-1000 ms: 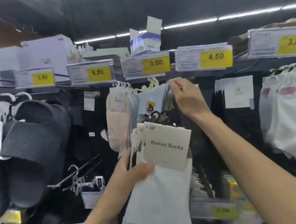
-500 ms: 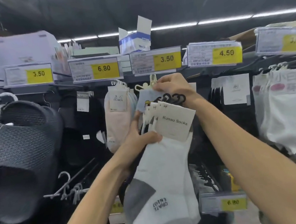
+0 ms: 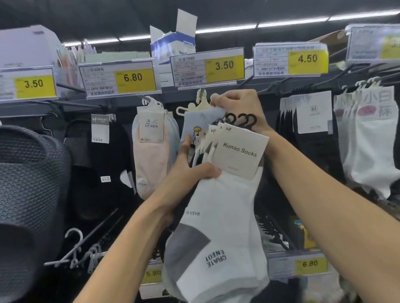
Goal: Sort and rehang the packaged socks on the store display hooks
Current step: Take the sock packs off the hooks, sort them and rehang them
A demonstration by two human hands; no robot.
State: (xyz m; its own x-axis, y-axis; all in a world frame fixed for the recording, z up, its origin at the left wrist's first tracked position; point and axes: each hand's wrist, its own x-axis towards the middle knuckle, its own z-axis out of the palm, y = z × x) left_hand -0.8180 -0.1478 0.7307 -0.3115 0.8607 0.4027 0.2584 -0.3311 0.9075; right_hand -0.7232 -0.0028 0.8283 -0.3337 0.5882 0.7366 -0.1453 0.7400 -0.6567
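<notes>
Facing a dark display rack (image 3: pixel 116 102), full of hanging goods from one side to the other. At far left, big black slippers (image 3: pixel 17 200); at right, hanging white socks (image 3: pixel 371 149); in the middle, pink socks (image 3: pixel 152 162) just beside a light blue pack (image 3: pixel 200 122) on a cream hanger (image 3: pixel 196 104).

Raised in front of the middle section: the bundle of Kunao socks (image 3: pixel 219 225), several white pairs with grey heels, card headers fanned at the top, toes hanging down. Not on any peg yet (held in the air, below the 3.50 price tag (image 3: pixel 208 67)).

Seems to be the rehanging step, after the sorting, by the look of the neat bundle. Calls next for a free peg: moving the light blue pack aside or finding the peg end, then lining up all the black hanger hooks (image 3: pixel 242 120) together and sliding them on in one go. Some risk of one hook slipping out of the row.

Left grip (image 3: pixel 189 175): arm reaching up from below, thumb across the front of the socks just under the cards, fingers behind, closed around the bundle. Right grip (image 3: pixel 241 106): arm stretched up from the right, wrist behind the black hooks, fingers curled and pinching the top of the light blue pack by its hanger. Cannot tell if touching the peg itself, hidden behind the knuckles.
</notes>
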